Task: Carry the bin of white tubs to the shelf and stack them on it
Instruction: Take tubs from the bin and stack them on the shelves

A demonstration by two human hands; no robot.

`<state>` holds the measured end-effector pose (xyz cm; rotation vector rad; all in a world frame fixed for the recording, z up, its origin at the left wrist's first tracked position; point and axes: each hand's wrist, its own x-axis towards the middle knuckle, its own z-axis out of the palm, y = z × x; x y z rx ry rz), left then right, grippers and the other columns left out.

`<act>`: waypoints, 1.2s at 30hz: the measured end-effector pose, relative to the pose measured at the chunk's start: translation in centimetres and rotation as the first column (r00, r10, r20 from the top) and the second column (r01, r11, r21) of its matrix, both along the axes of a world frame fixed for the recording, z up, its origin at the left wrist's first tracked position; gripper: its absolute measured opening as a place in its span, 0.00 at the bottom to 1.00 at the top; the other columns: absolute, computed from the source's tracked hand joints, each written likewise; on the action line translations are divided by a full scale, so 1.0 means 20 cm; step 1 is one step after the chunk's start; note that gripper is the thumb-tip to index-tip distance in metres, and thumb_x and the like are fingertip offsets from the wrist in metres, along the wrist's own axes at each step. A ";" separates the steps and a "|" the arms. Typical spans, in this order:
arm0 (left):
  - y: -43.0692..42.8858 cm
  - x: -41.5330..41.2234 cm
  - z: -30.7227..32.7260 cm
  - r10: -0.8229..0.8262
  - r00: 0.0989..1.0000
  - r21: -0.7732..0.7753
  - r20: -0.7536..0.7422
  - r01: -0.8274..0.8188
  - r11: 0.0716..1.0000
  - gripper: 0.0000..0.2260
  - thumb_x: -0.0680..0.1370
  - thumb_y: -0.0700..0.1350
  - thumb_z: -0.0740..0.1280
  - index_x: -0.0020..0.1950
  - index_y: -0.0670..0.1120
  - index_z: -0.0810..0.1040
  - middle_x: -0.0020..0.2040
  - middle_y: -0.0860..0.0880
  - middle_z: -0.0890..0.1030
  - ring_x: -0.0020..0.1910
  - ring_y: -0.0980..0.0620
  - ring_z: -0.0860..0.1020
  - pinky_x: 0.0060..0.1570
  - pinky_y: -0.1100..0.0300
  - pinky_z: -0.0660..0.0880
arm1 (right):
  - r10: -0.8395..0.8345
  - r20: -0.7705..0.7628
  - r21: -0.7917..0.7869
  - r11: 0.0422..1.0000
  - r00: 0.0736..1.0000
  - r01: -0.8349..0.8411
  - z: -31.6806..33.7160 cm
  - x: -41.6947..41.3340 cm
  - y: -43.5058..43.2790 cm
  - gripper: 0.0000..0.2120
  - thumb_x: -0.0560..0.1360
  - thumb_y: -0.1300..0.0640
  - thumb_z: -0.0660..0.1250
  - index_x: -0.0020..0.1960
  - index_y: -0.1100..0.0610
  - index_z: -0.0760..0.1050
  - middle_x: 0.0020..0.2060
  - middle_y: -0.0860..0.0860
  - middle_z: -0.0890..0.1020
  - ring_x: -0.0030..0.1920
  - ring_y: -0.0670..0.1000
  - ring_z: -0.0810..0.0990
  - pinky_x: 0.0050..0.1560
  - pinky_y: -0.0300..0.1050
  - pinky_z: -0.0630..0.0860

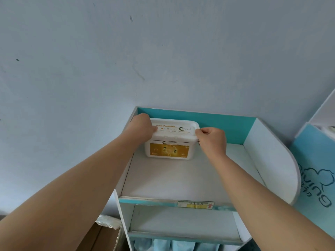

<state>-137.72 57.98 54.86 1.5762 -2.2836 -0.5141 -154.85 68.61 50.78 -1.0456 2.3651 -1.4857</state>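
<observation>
Lid uppermost, the white tub [169, 142] sits upright at the back left of the top shelf [181, 180], its yellow label facing the camera. The left hand [142, 126] has its fingers curled over the left end of the lid, and the right hand [212, 140] grips the right rim with bent fingers and thumb, so both hands hold the tub. The tub's rear edge lies close to the teal back panel [228, 128]; whether it touches cannot be told. Its left end is hidden by the left hand, which sits just beside the left side panel [118, 182].

To the tub's right, bare white board runs to the right side panel [272, 160], whose front edge curves down. More bare board lies between the tub and the shelf's front lip, where a price label [195, 204] is fixed. A lower shelf [181, 225] shows beneath.

A pale blue wall [163, 51] rises behind the unit. A cardboard box [105, 236] stands low to the left, and a blue board [315, 178] with lettering leans just beside the right side panel.
</observation>
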 end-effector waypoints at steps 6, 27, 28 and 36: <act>0.01 -0.01 -0.04 0.065 0.994 -0.007 -0.083 -0.066 0.998 0.10 0.80 0.49 0.64 0.55 0.44 0.72 0.47 0.48 0.76 0.44 0.50 0.76 0.39 0.59 0.71 | 0.007 -0.010 -0.038 0.999 1.000 -0.007 -0.02 0.01 -0.01 0.08 0.74 0.56 0.66 0.42 0.58 0.83 0.34 0.50 0.83 0.38 0.52 0.82 0.38 0.46 0.77; 0.67 0.09 -0.04 -0.136 0.959 -0.485 0.250 0.245 0.840 0.17 0.80 0.56 0.57 0.58 0.47 0.79 0.57 0.50 0.80 0.56 0.47 0.75 0.57 0.53 0.69 | 0.262 -0.640 0.230 0.962 0.722 -0.145 0.05 0.06 0.54 0.18 0.80 0.49 0.57 0.60 0.60 0.76 0.57 0.56 0.81 0.58 0.57 0.77 0.56 0.50 0.73; 0.76 0.10 -0.07 -0.160 0.957 -0.482 0.240 0.261 0.836 0.18 0.80 0.56 0.57 0.57 0.47 0.80 0.57 0.50 0.80 0.57 0.47 0.76 0.58 0.53 0.69 | 0.280 -0.654 0.236 0.958 0.703 -0.162 0.03 0.06 0.62 0.19 0.80 0.49 0.58 0.62 0.60 0.76 0.59 0.56 0.80 0.60 0.57 0.77 0.59 0.50 0.73; 1.38 0.08 -0.47 -0.280 0.929 -0.385 0.241 0.357 0.851 0.18 0.77 0.57 0.61 0.51 0.46 0.83 0.48 0.50 0.84 0.49 0.46 0.80 0.50 0.52 0.75 | 0.373 -0.704 0.267 0.928 0.604 -0.262 -0.27 0.01 1.31 0.16 0.77 0.53 0.62 0.57 0.63 0.79 0.53 0.56 0.83 0.54 0.56 0.81 0.57 0.48 0.76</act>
